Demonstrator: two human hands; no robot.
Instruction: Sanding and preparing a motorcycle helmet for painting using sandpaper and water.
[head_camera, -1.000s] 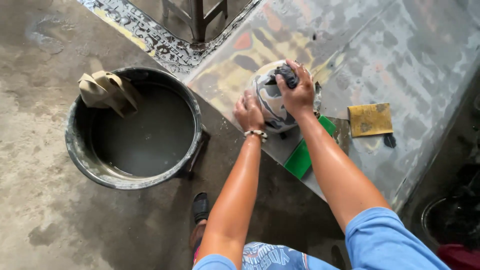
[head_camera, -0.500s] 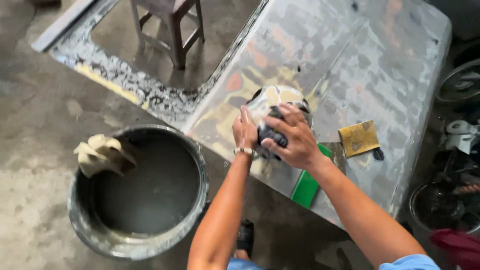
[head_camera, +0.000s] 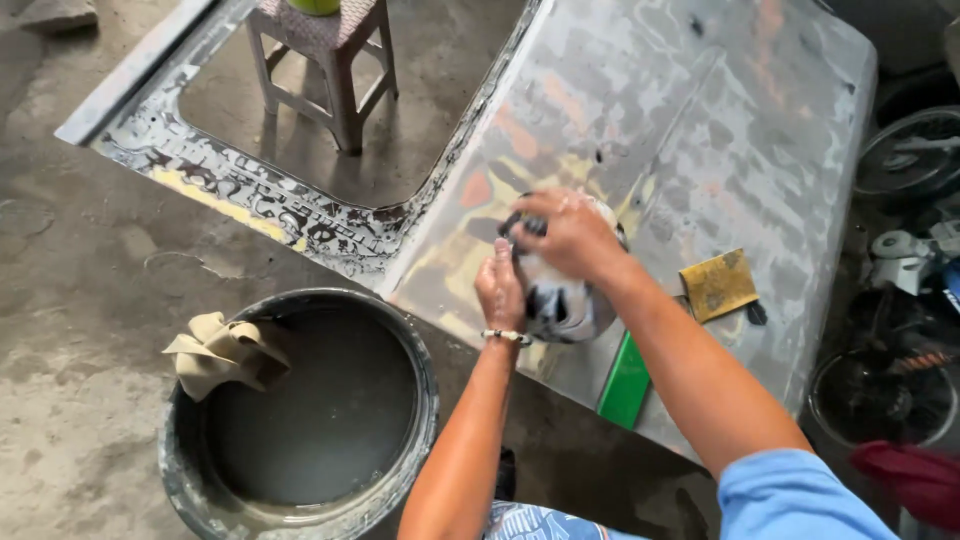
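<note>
A round, paint-stained white can (head_camera: 560, 305) stands on a sanded, bare-metal car door panel (head_camera: 700, 130) lying flat. My left hand (head_camera: 500, 290) presses against the can's left side and steadies it. My right hand (head_camera: 570, 235) is clamped over the can's top, and a dark piece shows between its fingers at the left. The hand hides what that piece is. Most of the can's top is covered as well.
A large grey bucket (head_camera: 425, 370) of murky water sits on the concrete floor at lower left, a beige cloth (head_camera: 225, 350) draped on its rim. A green flat tool (head_camera: 625, 385) and a yellow sanding pad (head_camera: 718, 285) lie on the panel. A stool (head_camera: 320, 60) stands beyond.
My view has tilted upward, so the panel and stool fill more of the frame. My right hand has shifted across the can's top. My left hand stays on its side.
</note>
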